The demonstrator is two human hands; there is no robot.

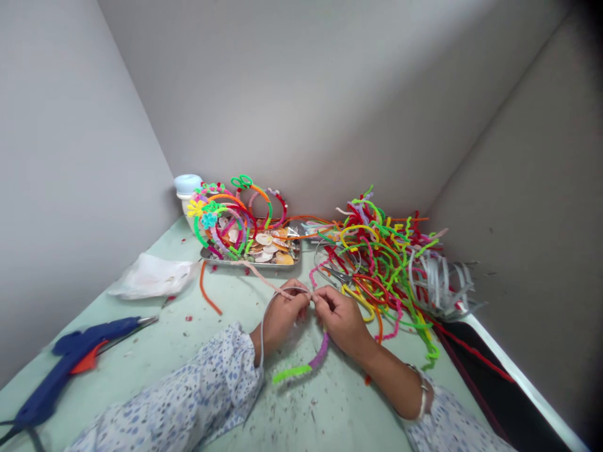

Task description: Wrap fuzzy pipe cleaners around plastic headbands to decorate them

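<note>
My left hand (282, 314) and my right hand (342, 320) meet at the middle of the pale green table (155, 351), both closed in a pinch. Between them they hold a thin grey headband (266, 314) with a pale pink pipe cleaner (264, 279) wrapped at its top. The pink pipe cleaner trails back left toward the metal tray (249, 260). The headband curves down past my left wrist. A purple and green pipe cleaner (301, 367) lies on the table just under my hands.
The tray holds seashells (271, 248) and several decorated headbands (226, 216). A heap of colourful pipe cleaners (381, 257) with scissors (336, 273) lies right, beside bare grey headbands (438, 282). A blue glue gun (70, 361), a plastic bag (151, 276), an orange pipe cleaner (207, 295) and a white jar (187, 191) are left.
</note>
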